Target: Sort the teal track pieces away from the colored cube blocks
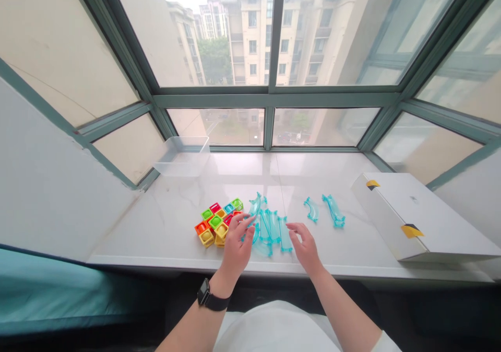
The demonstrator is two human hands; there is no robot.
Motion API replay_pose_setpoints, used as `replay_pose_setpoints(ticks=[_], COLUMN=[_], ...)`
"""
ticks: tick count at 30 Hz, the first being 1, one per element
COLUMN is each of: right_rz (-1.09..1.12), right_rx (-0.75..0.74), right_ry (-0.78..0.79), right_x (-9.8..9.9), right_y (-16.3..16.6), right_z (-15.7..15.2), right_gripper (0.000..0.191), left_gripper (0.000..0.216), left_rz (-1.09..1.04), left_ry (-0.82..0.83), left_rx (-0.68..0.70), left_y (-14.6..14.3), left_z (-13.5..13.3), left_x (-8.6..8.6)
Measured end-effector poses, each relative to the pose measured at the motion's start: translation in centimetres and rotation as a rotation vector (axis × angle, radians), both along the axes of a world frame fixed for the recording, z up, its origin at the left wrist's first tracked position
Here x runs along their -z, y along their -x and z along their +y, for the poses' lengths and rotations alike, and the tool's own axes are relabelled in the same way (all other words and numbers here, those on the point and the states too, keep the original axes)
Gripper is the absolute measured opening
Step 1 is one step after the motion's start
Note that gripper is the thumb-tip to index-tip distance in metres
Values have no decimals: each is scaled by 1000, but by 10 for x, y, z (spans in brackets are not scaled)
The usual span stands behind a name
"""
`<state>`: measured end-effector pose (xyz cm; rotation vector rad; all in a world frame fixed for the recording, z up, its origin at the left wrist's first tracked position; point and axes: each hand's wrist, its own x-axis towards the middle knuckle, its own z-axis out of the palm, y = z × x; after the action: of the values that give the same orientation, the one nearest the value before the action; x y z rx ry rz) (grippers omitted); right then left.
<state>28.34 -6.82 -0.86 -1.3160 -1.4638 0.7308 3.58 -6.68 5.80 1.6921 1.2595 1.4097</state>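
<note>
Several translucent blue marble-run track pieces (270, 226) lie side by side on the white sill in front of me. My left hand (238, 241) is at their left end, fingers stretched and apart, partly covering some curved pieces. Just left of it is a cluster of colourful hollow toy blocks (215, 221) in red, yellow, green, orange and blue. My right hand (305, 245) is at the right end of the row, its fingertips beside a straight track piece (285, 234). Its thumb and fingers are apart, and I see nothing held in either hand.
Farther right lie a small curved track piece (312, 209) and a longer blue piece (334, 211). A clear plastic bin (183, 156) stands at the back left. A white box (426, 216) with yellow-black tape fills the right side. Windows border the sill (156, 237).
</note>
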Motion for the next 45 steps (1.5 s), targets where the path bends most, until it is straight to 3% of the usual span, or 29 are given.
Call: replay_pose_setpoints(ticks=[5, 9, 15, 24, 29, 39, 45], right_rz=[229, 265, 267, 325, 280, 1, 12], right_rx=[-301, -261, -184, -247, -211, 36, 38], right_ry=[179, 285, 346, 349, 322, 242, 259], right_x=[-53, -68, -73, -79, -75, -83, -78], right_y=[23, 30, 29, 36, 34, 22, 21], right_z=[0, -1, -8, -11, -8, -1, 0], right_gripper=[45, 44, 39, 41, 40, 60, 67], left_gripper=[30, 32, 54, 26, 23, 23, 23], left_rz=[306, 370, 308, 322, 430, 583, 595], left_ry=[-201, -231, -103, 123, 69, -83, -47], left_rx=[107, 199, 212, 156, 179, 242, 245], left_y=[-11, -19, -23, -27, -29, -34, -37], left_z=[-9, -16, -22, -12, -14, -19, -21], left_x=[-3, -1, 2, -10, -13, -9, -12])
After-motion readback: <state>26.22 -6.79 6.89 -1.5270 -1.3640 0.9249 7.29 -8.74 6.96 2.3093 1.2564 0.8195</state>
